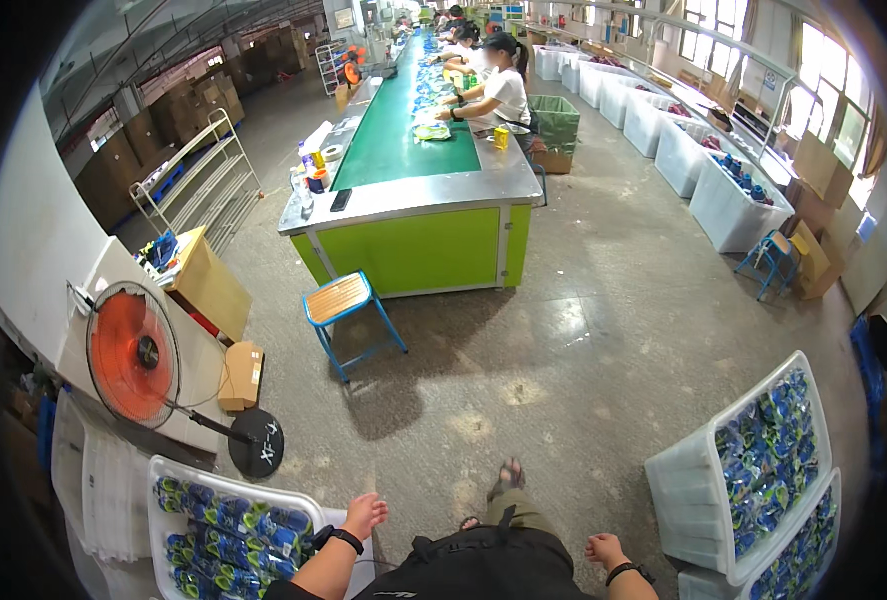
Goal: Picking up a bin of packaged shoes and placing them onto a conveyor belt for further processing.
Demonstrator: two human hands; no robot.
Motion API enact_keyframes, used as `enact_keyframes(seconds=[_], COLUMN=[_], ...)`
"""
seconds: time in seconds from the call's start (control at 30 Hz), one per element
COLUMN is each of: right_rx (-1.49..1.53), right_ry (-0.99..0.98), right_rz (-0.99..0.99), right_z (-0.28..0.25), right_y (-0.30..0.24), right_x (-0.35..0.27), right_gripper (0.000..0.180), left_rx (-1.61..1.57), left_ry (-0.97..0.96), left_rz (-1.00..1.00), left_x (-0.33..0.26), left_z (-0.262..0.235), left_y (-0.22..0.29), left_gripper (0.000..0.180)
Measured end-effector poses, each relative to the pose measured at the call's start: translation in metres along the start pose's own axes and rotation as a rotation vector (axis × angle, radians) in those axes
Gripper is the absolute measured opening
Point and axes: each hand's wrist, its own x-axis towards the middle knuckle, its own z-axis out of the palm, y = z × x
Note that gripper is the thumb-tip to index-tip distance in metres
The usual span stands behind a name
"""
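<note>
- In the head view, a person stands on a grey factory floor [503,430], bare hands low between two white plastic tubs.
- The left hand [366,516] hangs just beside the near-left tub [238,479], fingers parted, its grip open and empty.
- The right hand [604,548] hangs to the left of the near-right tub [683,500], apart from it; nothing shows in its grip, though I cannot tell how far the curled fingers close.
- Wrapped pieces [228,545] in blue and bright green lie packed in the near-left tub; similar ones fill the near-right tub.
- Footing seems the care of the moment: short steps suit best, wrists clear of the tub rims, toes away from the fan base [256,443].
- The tubs look smooth and rounded at the corners; creased clear film glints over the pieces and would probably feel slippery.
- Farther off, a steel-edged counter [413,197] carries a flat green belt [393,155]; before it stands a stool [338,298], wood-topped on blue tube legs.
</note>
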Motion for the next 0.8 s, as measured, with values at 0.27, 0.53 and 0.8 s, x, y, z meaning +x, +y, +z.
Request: enact_keyframes(seconds=[0.27, 0.53, 0.8], right_rx=[-0.163, -0.425, -0.406], right_ry=[-0.053, 0.05, -0.066], right_rz=[-0.023, -0.373, -0.662], right_z=[0.032, 0.039, 0.155], right_y=[-0.199, -0.525, -0.83], right_x=[0.1, 0.205, 0.201], right_gripper=[0.029, 0.028, 0.028], left_rx=[-0.005, -0.258, -0.208], left_ry=[0.073, 0.22, 0.378], left_rz=[-0.172, -0.075, -0.325], left_x=[0.101, 0.167, 0.263], left_z=[0.04, 0.078, 0.124], left_y=[0.073, 0.193, 0.257], left_gripper=[0.022, 0.026, 0.036])
